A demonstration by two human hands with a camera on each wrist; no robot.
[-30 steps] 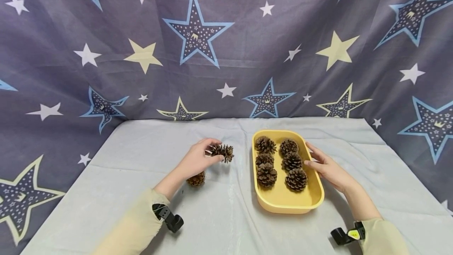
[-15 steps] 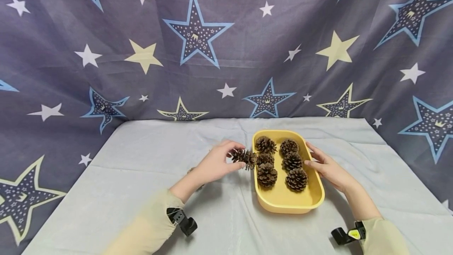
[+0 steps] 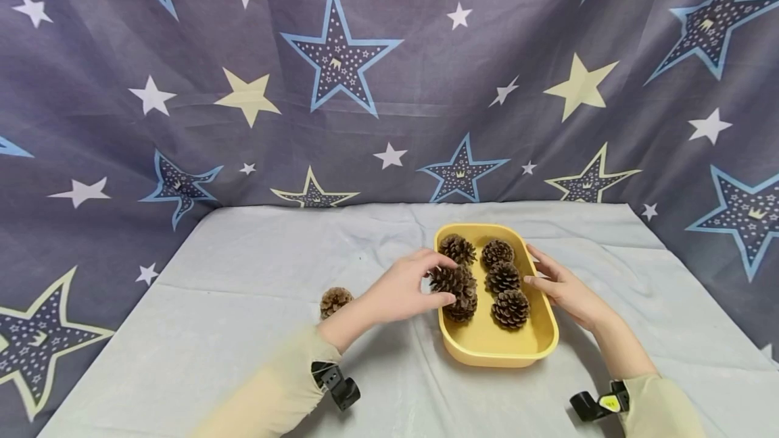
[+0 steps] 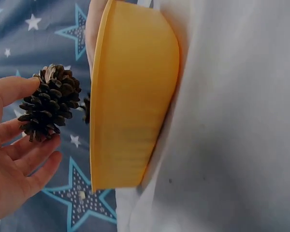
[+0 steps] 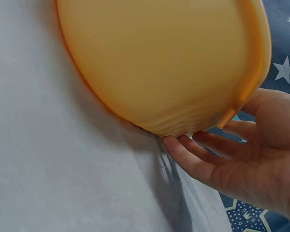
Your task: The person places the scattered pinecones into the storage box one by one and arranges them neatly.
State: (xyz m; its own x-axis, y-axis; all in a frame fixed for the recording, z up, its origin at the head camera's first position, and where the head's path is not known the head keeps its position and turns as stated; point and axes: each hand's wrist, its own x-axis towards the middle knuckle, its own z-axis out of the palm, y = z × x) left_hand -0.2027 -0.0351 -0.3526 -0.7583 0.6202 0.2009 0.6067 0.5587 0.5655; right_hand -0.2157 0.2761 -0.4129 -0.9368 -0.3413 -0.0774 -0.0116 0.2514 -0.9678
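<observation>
My left hand point(image 3: 409, 289) holds a brown pine cone point(image 4: 49, 102) between thumb and fingers, just over the left rim of a yellow plastic container point(image 3: 487, 343). In the left wrist view the cone stands above the rim, apart from it. Inside the container sit two rows of pine cones; a right-row one point(image 3: 510, 309) shows whole, while the held cone partly hides the left row. My right hand point(image 3: 566, 289) grips the container's right side, thumb over the rim and fingers point(image 5: 191, 157) against the outer wall.
Another pine cone point(image 3: 335, 301) lies on the grey-white cloth point(image 3: 262, 343) to the left, partly behind my left forearm. A dark curtain with stars point(image 3: 389, 80) hangs behind the table. Black wrist cameras point(image 3: 337, 386) sit on both sleeves.
My left hand has carried its pine cone rightward from over the cloth to over the container's left row. The right hand and the container have stayed in place.
</observation>
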